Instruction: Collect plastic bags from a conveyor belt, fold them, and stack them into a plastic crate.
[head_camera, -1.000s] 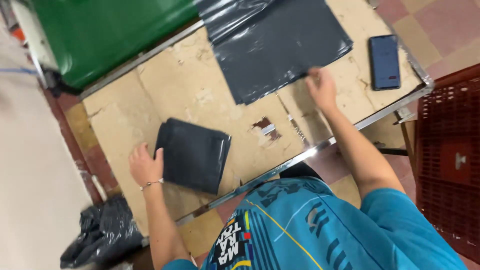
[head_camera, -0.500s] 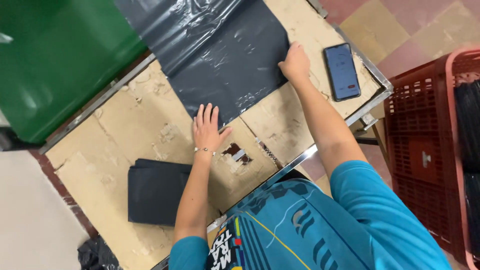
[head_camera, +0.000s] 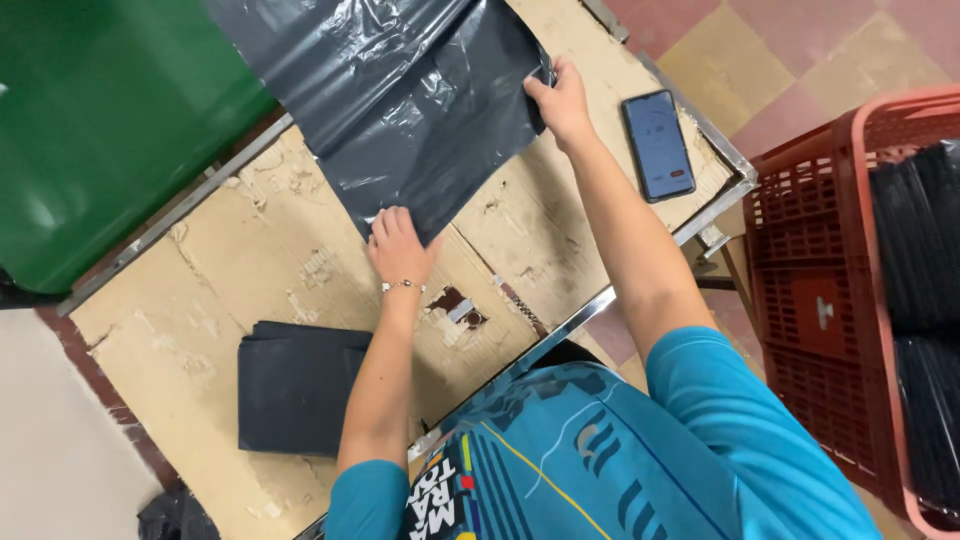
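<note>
The right hand (head_camera: 560, 100) has a closed grip on the right edge of a large dark grey plastic bag (head_camera: 400, 100); the fingers are curled around the edge and the plastic is pinched between them and the thumb. The left hand (head_camera: 400, 245) has no closed grip: it lies flat, fingers spread a little, and presses on the near corner of the same bag. A thin bracelet (head_camera: 403, 286) is on the left wrist.

The plastic bag is spread out on the table (head_camera: 270, 260), shiny and wrinkled, and it goes out of the picture at the top edge. The top of the table is covered with worn brown cardboard, torn in several places, and a metal frame runs along its rim. There is a small hole in the cardboard (head_camera: 458, 305) just beside the left forearm.

Nearer to the person, left of the left arm, a stack of folded dark bags (head_camera: 295, 385) lies on the table, well apart from the spread bag. A dark phone (head_camera: 658, 145) with its screen on lies near the right corner of the table, to the right of the right forearm.

Beside the table on the right stands a red plastic crate (head_camera: 810, 300) with more dark folded bags inside. A green surface (head_camera: 110, 120) is behind the table on the left.
</note>
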